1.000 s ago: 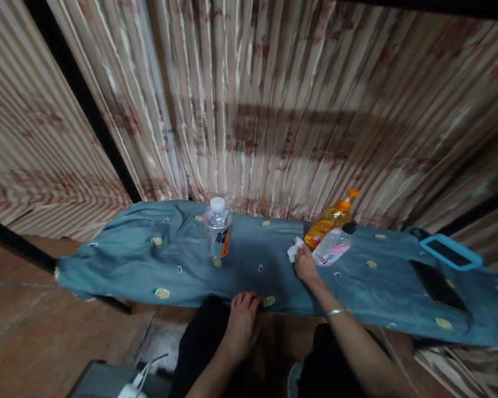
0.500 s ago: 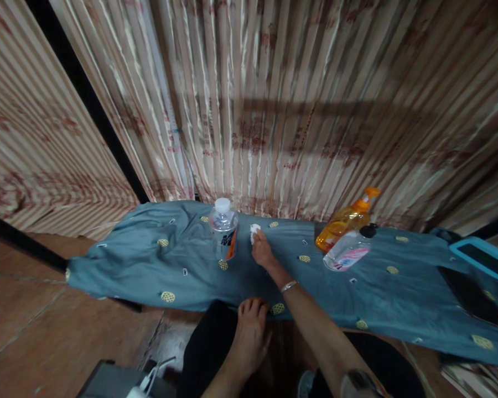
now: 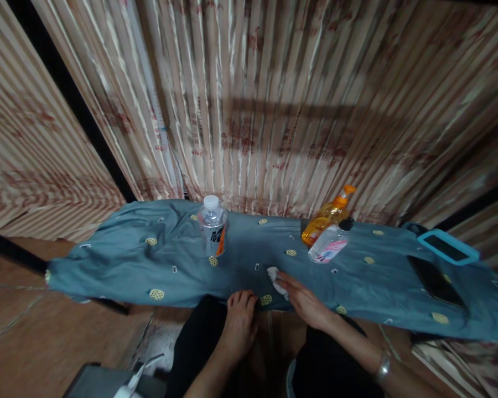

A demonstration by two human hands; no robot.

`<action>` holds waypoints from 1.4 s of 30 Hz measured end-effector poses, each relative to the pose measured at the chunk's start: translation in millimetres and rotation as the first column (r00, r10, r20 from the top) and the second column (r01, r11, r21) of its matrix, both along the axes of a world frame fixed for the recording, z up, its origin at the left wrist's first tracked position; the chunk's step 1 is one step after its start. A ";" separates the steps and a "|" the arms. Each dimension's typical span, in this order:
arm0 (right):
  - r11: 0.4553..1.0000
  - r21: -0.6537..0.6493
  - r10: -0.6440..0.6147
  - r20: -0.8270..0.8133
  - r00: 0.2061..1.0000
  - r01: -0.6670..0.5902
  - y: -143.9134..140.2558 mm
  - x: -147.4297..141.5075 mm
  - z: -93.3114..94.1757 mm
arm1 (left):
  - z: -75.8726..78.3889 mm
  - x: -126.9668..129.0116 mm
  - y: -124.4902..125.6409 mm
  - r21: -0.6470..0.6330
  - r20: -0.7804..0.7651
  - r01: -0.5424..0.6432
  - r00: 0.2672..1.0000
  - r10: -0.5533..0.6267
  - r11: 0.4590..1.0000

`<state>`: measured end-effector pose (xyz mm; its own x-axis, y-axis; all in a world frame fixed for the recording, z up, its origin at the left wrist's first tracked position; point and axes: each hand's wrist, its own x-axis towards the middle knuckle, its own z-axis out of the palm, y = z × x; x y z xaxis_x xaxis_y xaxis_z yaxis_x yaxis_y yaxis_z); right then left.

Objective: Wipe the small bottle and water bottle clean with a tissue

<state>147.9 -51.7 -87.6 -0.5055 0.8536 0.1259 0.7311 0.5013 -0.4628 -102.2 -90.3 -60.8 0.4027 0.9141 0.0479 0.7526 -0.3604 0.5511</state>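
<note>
My right hand [image 3: 302, 301] is closed on a crumpled white tissue [image 3: 279, 283], which touches the teal cloth [image 3: 128, 271] close to its front edge. My left hand [image 3: 243, 314] rests on the cloth's near edge with its fingers laid out and nothing in them. Beyond the hands, a clear bottle with a white cap [image 3: 213, 229] stands upright on the left. To the right, an amber pump bottle [image 3: 321, 221] and a clear bottle with a black top and pink label [image 3: 328, 243] are close together.
On the right of the cloth lie a dark phone [image 3: 435, 281] and a blue-framed object [image 3: 448, 247]. A striped curtain [image 3: 249, 110] hangs behind. Black poles [image 3: 70, 94] stand at the left. A white plug with cable [image 3: 128, 387] sits low at the left.
My right hand has drawn the tissue from the far part of the cloth toward me and to the right. My left hand stays at the edge. The view has shifted slightly.
</note>
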 end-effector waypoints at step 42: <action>0.992 0.035 0.120 -0.096 0.988 -0.118 27.1 -65.4 6.1 | -2.5 -3.6 -4.7 -0.006 0.033 0.025 0.999 -0.025 1.000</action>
